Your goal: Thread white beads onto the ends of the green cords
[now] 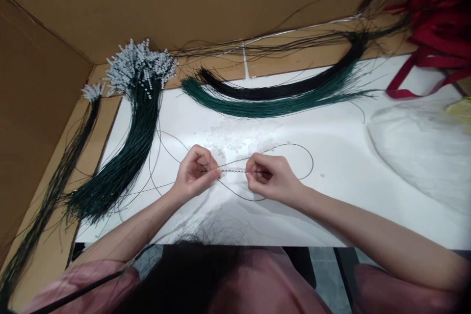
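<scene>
My left hand (194, 172) and my right hand (270, 176) are both closed in a pinch on one thin dark wire (235, 170) over the white table (331, 206). A short row of clear beads sits on the wire between the two hands. The rest of the wire loops out to the right and below my hands. A scatter of loose clear beads (239, 138) lies on the table just beyond my fingers.
A thick bundle of dark green wires with white beaded tips (138, 71) lies at the left, a thinner one (91, 92) beside it. Bare green and black wires (272, 98) curve across the back. Red ribbon (430, 34) and a clear plastic bag (423, 152) are at the right. Cardboard walls surround.
</scene>
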The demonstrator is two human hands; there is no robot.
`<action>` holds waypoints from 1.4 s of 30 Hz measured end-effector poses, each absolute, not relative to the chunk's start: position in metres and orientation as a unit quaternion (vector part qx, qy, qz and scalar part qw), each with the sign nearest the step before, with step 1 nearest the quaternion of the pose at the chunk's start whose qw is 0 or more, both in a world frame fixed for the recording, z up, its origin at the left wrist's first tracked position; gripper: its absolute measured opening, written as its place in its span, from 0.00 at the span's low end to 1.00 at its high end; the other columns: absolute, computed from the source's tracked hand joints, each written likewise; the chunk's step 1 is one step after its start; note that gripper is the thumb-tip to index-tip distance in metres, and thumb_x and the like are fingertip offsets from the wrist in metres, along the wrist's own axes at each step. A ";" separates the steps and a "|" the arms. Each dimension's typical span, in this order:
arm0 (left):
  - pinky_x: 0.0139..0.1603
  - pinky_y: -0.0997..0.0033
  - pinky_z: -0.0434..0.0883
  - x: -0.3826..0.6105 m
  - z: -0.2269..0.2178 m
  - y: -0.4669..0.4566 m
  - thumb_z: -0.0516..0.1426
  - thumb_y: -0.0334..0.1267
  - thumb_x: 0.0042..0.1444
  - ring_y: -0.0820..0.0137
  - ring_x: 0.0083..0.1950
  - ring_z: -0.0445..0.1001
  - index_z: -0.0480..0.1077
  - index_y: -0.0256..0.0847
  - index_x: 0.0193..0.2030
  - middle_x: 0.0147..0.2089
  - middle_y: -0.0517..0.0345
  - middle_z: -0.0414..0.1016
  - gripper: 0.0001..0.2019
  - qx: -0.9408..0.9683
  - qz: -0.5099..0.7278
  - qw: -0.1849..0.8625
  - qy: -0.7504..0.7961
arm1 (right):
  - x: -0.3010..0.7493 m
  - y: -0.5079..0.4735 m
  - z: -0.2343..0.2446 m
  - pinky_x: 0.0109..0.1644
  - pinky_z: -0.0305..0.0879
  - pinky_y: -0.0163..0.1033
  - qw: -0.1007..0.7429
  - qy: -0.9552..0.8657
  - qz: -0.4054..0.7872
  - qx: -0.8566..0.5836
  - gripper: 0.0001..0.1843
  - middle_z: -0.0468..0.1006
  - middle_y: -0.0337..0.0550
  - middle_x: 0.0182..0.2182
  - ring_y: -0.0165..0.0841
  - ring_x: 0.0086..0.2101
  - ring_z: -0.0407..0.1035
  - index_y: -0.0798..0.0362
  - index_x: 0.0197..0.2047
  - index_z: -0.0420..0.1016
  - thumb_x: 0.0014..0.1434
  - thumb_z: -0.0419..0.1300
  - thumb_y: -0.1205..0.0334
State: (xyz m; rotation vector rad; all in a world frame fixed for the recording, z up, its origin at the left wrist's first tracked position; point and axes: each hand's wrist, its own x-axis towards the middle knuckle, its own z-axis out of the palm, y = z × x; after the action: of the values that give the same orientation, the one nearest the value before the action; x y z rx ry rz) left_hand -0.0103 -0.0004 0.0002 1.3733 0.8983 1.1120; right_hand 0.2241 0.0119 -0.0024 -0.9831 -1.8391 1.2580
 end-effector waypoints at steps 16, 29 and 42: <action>0.30 0.79 0.72 -0.011 -0.001 0.000 0.63 0.25 0.55 0.76 0.29 0.75 0.63 0.40 0.41 0.31 0.62 0.74 0.14 0.556 0.506 0.534 0.387 | 0.226 0.012 -0.003 0.23 0.55 0.30 0.382 -0.738 0.431 -0.352 0.04 0.66 0.36 0.23 0.24 0.22 0.59 0.55 0.33 0.71 0.60 0.60 0.67; 0.33 0.74 0.73 -0.006 0.000 -0.006 0.62 0.26 0.57 0.73 0.32 0.75 0.65 0.40 0.41 0.33 0.59 0.74 0.11 0.644 0.439 0.501 0.376 | 0.223 0.010 -0.006 0.26 0.60 0.30 0.364 -0.751 0.437 -0.337 0.08 0.72 0.38 0.27 0.24 0.22 0.62 0.56 0.41 0.74 0.59 0.64 0.63; 0.27 0.76 0.65 -0.006 -0.004 -0.005 0.61 0.26 0.58 0.74 0.32 0.71 0.63 0.41 0.40 0.33 0.60 0.70 0.11 0.647 0.421 0.513 0.376 | 0.225 0.013 -0.003 0.26 0.54 0.30 0.356 -0.783 0.417 -0.294 0.09 0.65 0.36 0.23 0.24 0.23 0.58 0.56 0.30 0.71 0.63 0.59 0.66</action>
State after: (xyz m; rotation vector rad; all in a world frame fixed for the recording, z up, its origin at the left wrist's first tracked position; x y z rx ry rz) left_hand -0.0065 -0.0046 -0.0037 1.5545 0.9039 1.0119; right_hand 0.2254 0.0130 -0.0030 -0.7582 -2.0232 1.0760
